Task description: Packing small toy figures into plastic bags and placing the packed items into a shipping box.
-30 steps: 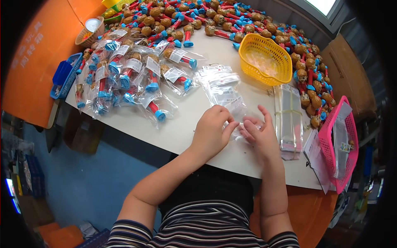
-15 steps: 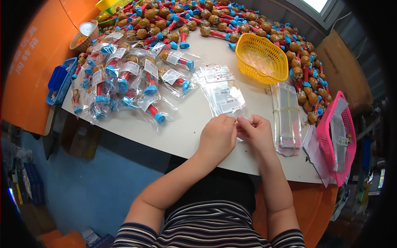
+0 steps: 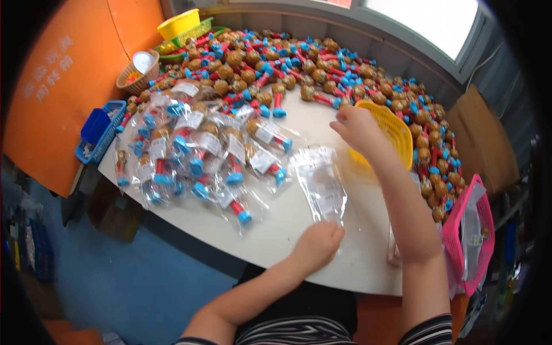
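My left hand (image 3: 318, 246) is closed at the near end of a clear plastic bag (image 3: 328, 195), which lies over a stack of similar bags with printed cards. Raised over the left side of a yellow basket (image 3: 397, 129), my right hand (image 3: 361, 133) has its fingers partly curled, thumb and forefinger apart, and nothing visible between them. Just beyond its fingertips begins a large pile of toys (image 3: 322, 72) with round brown heads, red stems and blue bases. To the left lies a heap of the same toys bagged in clear plastic (image 3: 198, 146) with white labels.
At the right stands a pink basket (image 3: 483, 230) holding clear bags. A blue basket (image 3: 103, 132), a woven basket (image 3: 138, 75) and a yellow tub (image 3: 178, 24) line the far left. Behind the pile on the right leans a cardboard piece (image 3: 483, 144).
My hands have parted. The right moved forward to the yellow basket and toy pile; the left stayed low by the bags. The view has shifted, with the table sitting lower in it.
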Demonstrator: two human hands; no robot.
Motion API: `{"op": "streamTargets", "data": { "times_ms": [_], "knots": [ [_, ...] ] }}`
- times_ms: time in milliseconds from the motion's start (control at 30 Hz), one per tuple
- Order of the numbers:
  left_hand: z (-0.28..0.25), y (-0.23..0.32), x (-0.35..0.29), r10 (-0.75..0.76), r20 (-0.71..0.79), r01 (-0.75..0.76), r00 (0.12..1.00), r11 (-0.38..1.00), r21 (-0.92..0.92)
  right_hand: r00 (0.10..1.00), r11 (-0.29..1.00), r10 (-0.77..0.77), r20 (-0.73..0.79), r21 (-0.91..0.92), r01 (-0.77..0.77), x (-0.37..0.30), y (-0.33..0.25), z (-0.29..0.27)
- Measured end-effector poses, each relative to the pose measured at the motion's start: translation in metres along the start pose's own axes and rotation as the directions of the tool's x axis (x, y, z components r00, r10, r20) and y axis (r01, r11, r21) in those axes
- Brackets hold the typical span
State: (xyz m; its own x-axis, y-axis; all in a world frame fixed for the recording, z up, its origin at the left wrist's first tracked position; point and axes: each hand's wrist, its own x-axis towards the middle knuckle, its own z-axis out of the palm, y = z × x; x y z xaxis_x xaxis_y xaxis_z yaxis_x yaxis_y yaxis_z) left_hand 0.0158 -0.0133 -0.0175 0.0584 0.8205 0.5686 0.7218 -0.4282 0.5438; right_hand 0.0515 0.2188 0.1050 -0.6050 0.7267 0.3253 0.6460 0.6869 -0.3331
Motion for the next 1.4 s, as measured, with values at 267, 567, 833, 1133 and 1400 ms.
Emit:
{"op": "streamTargets", "data": {
  "times_ms": [267, 567, 833, 1133, 1400],
  "knots": [
    [-0.019, -0.011, 0.026, 0.018, -0.016, -0.020, 1.000, 0.996, -0.088, 0.940, 0.861, 0.337, 0.047, -0.420, -0.288, 0.143, 0.047, 0.114],
    [-0.013, -0.019, 0.027, -0.012, 0.017, 0.013, 1.000, 0.996, -0.093, 0.996, 0.991, 0.068, -0.057, -0.108, -0.074, 0.091, 0.009, 0.066],
    [0.002, 0.002, 0.013, -0.110, -0.115, 0.110, 0.987, 0.994, -0.002, 0.852, 0.443, 0.273, 0.447, 0.727, -0.524, -0.186, -0.020, -0.086],
    [0.047, 0.090, 0.020, -0.170, -0.100, 0.165, 0.980, 0.985, -0.057, 0.739, 0.361, 0.444, 0.507, 0.653, -0.665, -0.341, 0.009, -0.086],
    [0.073, 0.123, 0.010, -0.234, -0.101, 0.223, 0.967, 0.969, -0.106, 0.750, 0.257, 0.491, 0.443, 0.750, -0.610, -0.393, 0.038, -0.083]
  ]
}}
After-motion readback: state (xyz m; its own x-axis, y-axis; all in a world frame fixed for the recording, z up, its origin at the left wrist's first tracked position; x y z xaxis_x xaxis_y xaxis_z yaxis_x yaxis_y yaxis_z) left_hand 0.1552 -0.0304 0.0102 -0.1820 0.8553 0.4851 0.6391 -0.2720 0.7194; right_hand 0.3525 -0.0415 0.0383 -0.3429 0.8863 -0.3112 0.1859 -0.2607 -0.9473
